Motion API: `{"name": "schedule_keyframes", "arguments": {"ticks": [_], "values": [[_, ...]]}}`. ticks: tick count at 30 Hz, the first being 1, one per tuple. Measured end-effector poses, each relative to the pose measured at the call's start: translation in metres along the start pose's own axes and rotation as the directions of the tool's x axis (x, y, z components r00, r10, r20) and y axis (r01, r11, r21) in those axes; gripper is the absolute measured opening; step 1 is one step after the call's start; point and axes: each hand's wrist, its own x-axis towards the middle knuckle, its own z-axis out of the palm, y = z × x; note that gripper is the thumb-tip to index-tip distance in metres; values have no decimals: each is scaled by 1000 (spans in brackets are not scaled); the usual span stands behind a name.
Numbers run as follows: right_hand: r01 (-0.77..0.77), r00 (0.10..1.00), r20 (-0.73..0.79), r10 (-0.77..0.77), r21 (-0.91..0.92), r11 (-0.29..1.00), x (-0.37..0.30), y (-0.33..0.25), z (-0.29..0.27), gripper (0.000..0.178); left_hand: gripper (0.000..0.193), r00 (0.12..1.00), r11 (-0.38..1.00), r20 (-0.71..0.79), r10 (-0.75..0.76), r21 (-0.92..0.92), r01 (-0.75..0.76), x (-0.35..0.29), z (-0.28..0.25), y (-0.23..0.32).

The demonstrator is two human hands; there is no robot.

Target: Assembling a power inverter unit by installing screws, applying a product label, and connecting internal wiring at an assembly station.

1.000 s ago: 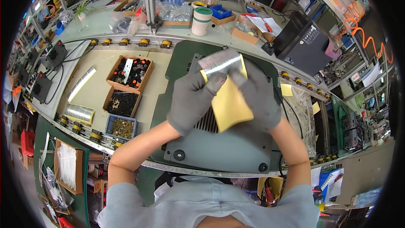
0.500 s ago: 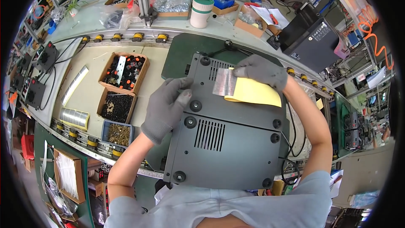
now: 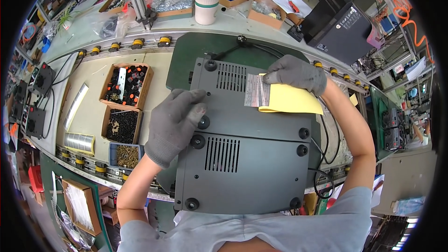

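My right hand, in a grey glove, pinches a folded yellow backing sheet with a strip of silver labels. The sheet is over the far one of two dark grey metal housings, beside its vent slots. My left hand, also gloved, is at this housing's left edge near a round black foot. Its fingers are bent, thumb and forefinger a little apart, with nothing visible between them. The near housing lies closer to me, with vent slots and round feet facing up.
Boxes of black and orange parts and black screws, plus a blue-grey tray of brass-coloured parts, stand at left. Silver label sheets lie beyond them. A black cable runs behind the housings. A green-lidded cup stands at the back.
The label sheet has turned flatter in my right hand, its silver side now facing up more. My left hand stays by the housing's left edge. The whole view has shifted slightly.
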Motion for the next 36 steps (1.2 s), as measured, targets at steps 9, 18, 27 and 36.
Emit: {"name": "schedule_keyframes", "arguments": {"ticks": [9, 18, 27, 36], "values": [[17, 1000, 5, -17, 21, 1000, 2, 2, -4, 35, 25, 1000, 1000, 21, -23, 7, 23, 0, -1, 3], [18, 1000, -4, -18, 43, 999, 1, 0, -3, 35, 29, 990, 981, 73, 117, 146, -126, 9, 1, 16], [24, 999, -23, -25, -24, 999, 1, 0, -1, 35, 62, 815, 654, 397, 423, 489, -577, 47, 47, 18], [-171, 983, -127, 134, -356, 919, -34, -21, -17, 50, 83, 758, 541, 550, 350, 541, -643, 57, 65, 18]]}}
